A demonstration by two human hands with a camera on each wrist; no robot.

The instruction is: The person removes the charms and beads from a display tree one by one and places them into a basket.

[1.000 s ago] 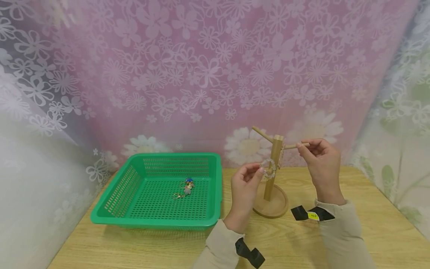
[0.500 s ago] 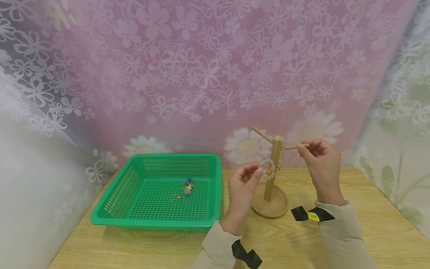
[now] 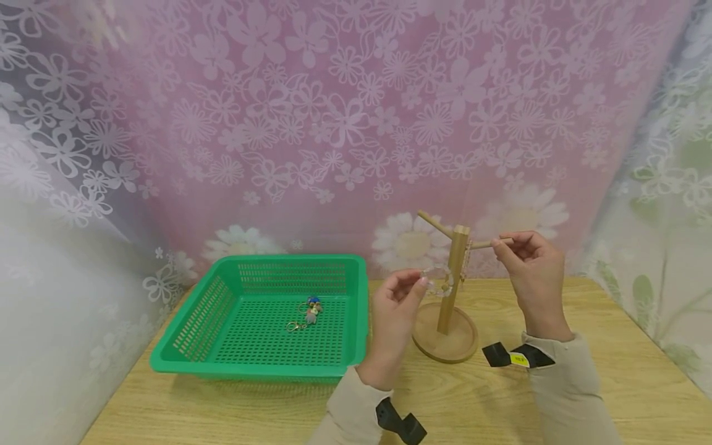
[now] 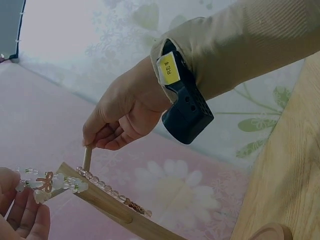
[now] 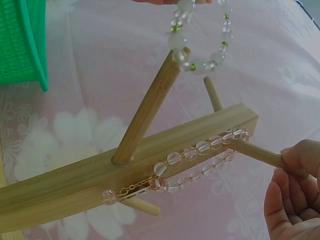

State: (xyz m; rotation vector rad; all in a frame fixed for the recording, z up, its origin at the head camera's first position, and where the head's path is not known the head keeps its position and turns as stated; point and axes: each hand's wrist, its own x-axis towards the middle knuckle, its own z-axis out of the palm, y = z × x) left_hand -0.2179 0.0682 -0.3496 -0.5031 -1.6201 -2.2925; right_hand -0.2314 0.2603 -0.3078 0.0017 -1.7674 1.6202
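Fingertips of my left hand pinch a beaded bracelet of clear, white and green beads. It is held up in front of the wooden stand's post, at the tip of a near peg; whether the tip passes through the loop I cannot tell. In the left wrist view, a small brown bow-like charm shows on it. My right hand pinches the end of the right-hand peg. From that peg, close to the post, hangs a pink clear-beaded bracelet with a gold chain.
Left of the stand, a green plastic basket holds small figure keychains with gold rings. The stand's round base rests on the wooden table. Behind hangs a pink flowered curtain. Another peg points up and left.
My left hand has shifted slightly left with the bracelet, which now sits more to the left of the post. The right hand stays on its peg.
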